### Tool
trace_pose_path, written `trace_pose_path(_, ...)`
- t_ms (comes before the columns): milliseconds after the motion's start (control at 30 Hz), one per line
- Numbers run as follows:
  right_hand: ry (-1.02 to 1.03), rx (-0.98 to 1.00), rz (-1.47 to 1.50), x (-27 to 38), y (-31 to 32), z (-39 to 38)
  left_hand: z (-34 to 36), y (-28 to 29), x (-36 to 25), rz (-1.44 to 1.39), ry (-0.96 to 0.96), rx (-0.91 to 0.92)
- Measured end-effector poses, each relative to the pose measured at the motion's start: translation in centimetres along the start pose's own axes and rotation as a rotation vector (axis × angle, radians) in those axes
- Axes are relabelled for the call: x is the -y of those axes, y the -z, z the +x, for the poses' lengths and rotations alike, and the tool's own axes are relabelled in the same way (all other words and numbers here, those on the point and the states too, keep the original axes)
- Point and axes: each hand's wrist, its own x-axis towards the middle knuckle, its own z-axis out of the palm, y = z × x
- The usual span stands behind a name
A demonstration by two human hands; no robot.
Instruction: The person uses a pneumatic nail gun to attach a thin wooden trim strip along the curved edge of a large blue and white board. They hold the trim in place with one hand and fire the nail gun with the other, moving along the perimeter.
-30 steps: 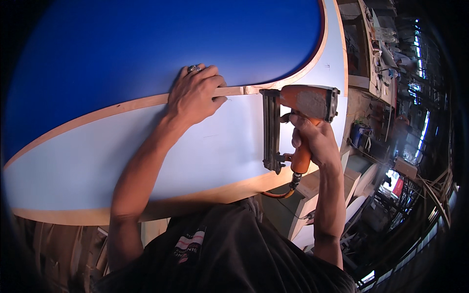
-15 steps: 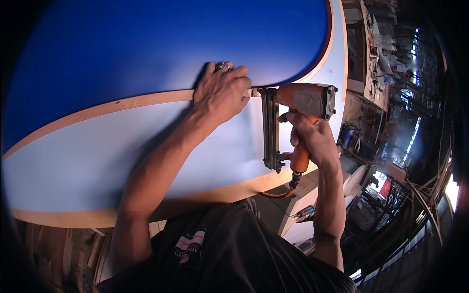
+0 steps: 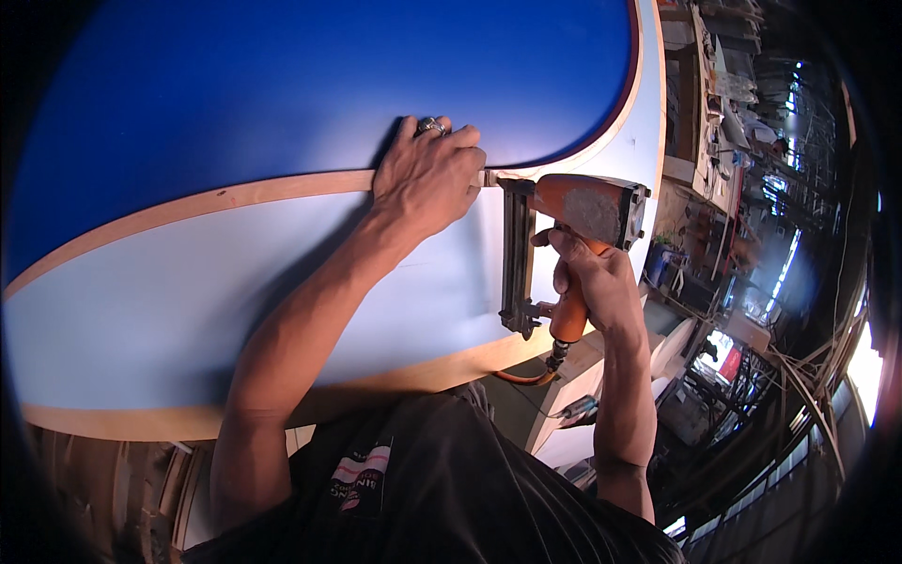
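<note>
My right hand clenches the orange-and-black nail gun at four o'clock from my left hand, whose fingers grasp the narrow, curved, pale-brown wooden strip bordering the smooth blue panel.

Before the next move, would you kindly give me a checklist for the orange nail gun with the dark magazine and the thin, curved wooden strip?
1. Right hand around the handle of the orange nail gun with the dark magazine: ok.
2. Left hand on the thin, curved wooden strip: ok.
3. Left hand well clear of the gun's dark metal nose: not ok, I'd say; the fingers look very close.
4. Nose pressed firmly on the strip: cannot tell from this angle.
5. Finger off the trigger: cannot tell; the trigger isn't clearly visible.
6. Orange hose connected below the handle: ok, as far as it shows.
</note>
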Motion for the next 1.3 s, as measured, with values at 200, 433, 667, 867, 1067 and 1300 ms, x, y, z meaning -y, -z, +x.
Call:
trace_pose_path(200,-0.1,-0.02,0.017,0.1,0.4,-0.1,0.3,0.0,-0.3,0.0,-0.005,0.006)
trace_pose_path(433,0.005,-0.006,0.143,-0.8,0.6,-1.2,0.7,0.0,-0.6,-0.029,0.006,0.018)
trace_pose_path(667,-0.08,-0.278,0.35,-11.5,1.7,-10.0,0.7,-1.3,-0.5,-0.003,-0.005,-0.007)
trace_pose_path(867,-0.031,-0.548,0.56,-18.7,0.7,-19.3,-0.9,0.5,1.4,0.117,-0.04,-0.113)
trace_pose_path(1067,-0.049,-0.827,0.658,-27.0,-0.7,-25.4,-11.9,9.5,8.2,0.423,0.128,-0.425)
trace_pose_path(1300,0.013,-0.649,0.643,-34.8,0.5,-26.9,-31.3,18.6,13.4,0.654,0.625,-1.043)
